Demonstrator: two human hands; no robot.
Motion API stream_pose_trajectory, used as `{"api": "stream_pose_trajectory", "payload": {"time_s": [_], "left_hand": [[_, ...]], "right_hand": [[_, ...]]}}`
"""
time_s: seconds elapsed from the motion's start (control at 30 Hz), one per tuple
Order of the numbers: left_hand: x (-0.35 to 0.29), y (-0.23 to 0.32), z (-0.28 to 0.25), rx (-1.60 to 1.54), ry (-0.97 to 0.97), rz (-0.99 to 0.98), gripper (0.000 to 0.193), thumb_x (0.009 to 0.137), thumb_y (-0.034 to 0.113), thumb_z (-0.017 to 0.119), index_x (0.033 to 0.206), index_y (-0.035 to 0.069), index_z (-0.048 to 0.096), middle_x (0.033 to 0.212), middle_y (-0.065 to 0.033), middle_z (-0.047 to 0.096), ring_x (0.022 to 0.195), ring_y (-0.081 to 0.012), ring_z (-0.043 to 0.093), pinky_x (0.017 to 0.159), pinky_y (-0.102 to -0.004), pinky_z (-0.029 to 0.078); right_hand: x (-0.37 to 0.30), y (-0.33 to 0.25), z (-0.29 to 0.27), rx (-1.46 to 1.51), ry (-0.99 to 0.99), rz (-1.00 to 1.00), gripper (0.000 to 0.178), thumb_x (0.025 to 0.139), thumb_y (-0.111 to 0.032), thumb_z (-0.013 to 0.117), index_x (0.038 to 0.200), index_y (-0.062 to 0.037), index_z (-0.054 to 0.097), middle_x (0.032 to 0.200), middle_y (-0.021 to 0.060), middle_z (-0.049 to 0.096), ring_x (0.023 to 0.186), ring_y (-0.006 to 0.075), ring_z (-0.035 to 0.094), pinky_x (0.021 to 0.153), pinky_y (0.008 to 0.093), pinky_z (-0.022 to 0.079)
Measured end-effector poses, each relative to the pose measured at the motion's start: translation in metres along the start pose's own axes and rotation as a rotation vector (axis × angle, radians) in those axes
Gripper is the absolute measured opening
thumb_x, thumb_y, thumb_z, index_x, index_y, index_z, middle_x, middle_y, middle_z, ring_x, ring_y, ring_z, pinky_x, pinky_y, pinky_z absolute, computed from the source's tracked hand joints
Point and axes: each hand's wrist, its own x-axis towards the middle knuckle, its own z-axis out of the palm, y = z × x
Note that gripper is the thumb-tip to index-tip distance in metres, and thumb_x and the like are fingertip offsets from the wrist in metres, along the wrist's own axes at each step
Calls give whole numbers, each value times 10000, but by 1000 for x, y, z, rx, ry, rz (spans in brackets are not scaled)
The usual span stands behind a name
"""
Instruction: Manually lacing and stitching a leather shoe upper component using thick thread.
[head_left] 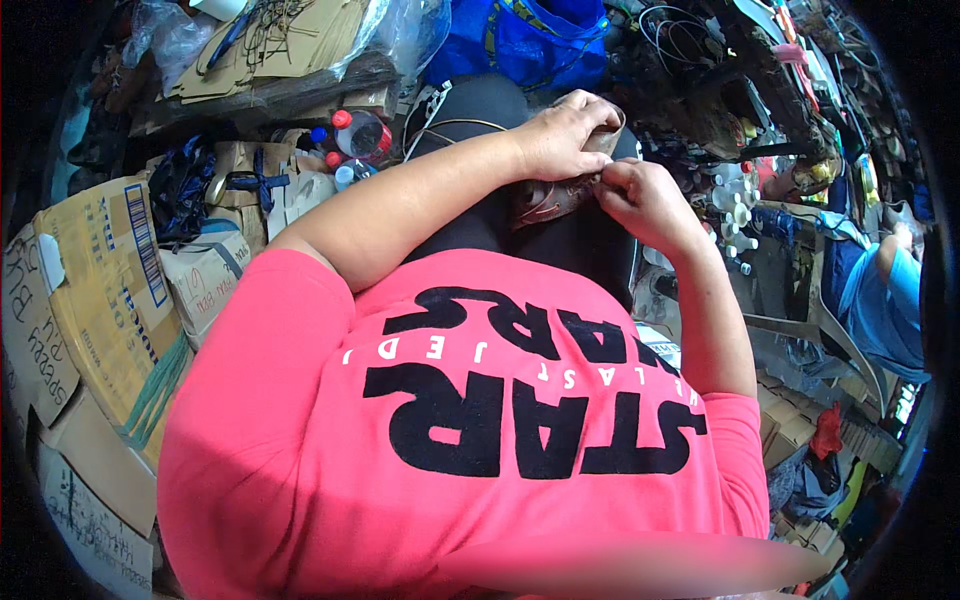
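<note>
A worn brown leather piece (552,201), shoe-like in outline though its kind is not plain, rests between my thighs in dark trousers. My left hand (568,137) curls over its upper part, fingers bent around the tan edge (612,128). Against its right side, my right hand (645,196) is closed in a pinch, thumb and fingertips meeting close to the left thumb. Whatever sits in that pinch is too small or hidden to make out. A thin tan cord (463,122) loops across my left leg towards the left wrist.
Several plastic bottles with red and blue caps (365,137) lie left of my knee. Small white-capped bottles (738,205) cluster at the right. Cardboard boxes (105,270) line the left side. Beyond my knees are a blue bag (545,45) and flat brown cardboard (285,50).
</note>
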Motion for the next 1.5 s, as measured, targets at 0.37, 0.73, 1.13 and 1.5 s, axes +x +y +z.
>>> {"api": "stream_pose_trajectory", "payload": {"time_s": [0.37, 0.73, 1.13, 1.5], "left_hand": [[28, -4, -47, 1, -341, -23, 438, 709, 239, 737, 1086, 54, 614, 1064, -142, 576, 1030, -282, 549, 915, -346, 431], [40, -12, -49, -238, -583, -175, 313, 732, 152, 735, 999, 49, 608, 945, -53, 632, 933, -147, 576, 820, -310, 467], [35, -12, -50, -467, -683, -286, 222, 763, 77, 642, 978, 24, 660, 878, -43, 644, 818, -136, 599, 775, -278, 479], [43, -12, -51, -264, -698, -28, 374, 696, 85, 738, 1044, 55, 603, 1046, -96, 530, 1011, -229, 521, 900, -329, 416]], "right_hand": [[-37, -9, -7, 242, 295, 157, 88, 834, -80, 644, 907, -36, 666, 773, 67, 573, 689, 150, 564, 625, 273, 443], [-19, -10, -1, 40, 189, 203, 188, 777, -80, 639, 956, -76, 697, 784, 120, 582, 704, 255, 600, 645, 331, 467], [-16, -14, 17, -94, 287, 186, 195, 750, -85, 658, 941, -98, 689, 788, 145, 599, 731, 319, 615, 661, 380, 488], [-6, 36, 3, 522, 32, 221, 205, 854, -4, 589, 1023, -65, 689, 958, 26, 540, 944, 118, 531, 819, 235, 422]]}}
